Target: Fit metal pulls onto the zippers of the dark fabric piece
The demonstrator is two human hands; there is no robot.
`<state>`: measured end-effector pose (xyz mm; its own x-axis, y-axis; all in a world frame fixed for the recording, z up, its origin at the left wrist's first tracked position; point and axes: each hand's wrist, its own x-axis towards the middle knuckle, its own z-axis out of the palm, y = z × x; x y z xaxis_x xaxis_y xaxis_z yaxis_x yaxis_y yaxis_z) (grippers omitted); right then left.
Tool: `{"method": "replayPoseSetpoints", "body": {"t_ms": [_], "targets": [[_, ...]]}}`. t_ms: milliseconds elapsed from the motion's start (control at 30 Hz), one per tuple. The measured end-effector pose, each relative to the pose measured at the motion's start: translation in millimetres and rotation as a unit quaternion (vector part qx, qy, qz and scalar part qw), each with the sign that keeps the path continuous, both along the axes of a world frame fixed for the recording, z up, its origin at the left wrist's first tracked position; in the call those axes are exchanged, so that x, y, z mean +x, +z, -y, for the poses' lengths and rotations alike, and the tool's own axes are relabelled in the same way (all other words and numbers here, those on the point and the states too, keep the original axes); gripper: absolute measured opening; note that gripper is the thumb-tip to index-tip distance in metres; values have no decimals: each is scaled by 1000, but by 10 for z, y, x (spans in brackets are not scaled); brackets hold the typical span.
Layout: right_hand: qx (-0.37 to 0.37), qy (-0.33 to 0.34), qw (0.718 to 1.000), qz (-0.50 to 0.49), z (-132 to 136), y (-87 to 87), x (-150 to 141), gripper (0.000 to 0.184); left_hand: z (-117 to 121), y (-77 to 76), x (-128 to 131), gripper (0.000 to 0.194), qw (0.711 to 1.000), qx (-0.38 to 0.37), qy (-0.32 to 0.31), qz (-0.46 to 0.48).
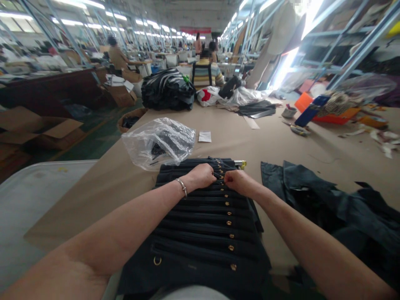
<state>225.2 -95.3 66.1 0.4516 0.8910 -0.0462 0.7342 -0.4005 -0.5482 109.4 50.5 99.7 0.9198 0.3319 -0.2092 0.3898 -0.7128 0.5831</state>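
A row of overlapping black fabric panels with zippers (200, 227) lies in front of me, gold-coloured zipper sliders (229, 213) lined up down its right side. Near the far end, my left hand (203, 176) is closed, with a thin dark strip (218, 176) showing at its fingertips. Just to the right of it, my right hand (239, 182) pinches beside the sliders; whatever it grips is hidden by the fingers. A gold D-shaped ring (157, 261) sits on the nearest panel.
A clear plastic bag (161, 143) with dark contents and a small white packet (205, 136) lie beyond the panels. Black fabric (337, 212) is heaped at right. Farther off are snips (296, 129), an orange tray (336, 116) and a dark fabric pile (168, 89). Several people sit or stand beyond.
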Motion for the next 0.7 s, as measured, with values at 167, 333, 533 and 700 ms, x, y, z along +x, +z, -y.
{"method": "replayPoseSetpoints", "body": {"t_ms": [167,333,533,700], "targets": [[121,-35,992,-24,5,196,-146,13,56,104,-187,41,988,-146,39,17],[214,-13,947,-237,-83,306,-439,31,110,123,-326,53,864,-491,91,70],[237,-18,914,-330,-184,236,-552,34,192,73,-343,51,822,-549,120,95],[246,-51,881,-402,-176,215,-525,34,195,77,-356,40,825,-552,94,73]]}}
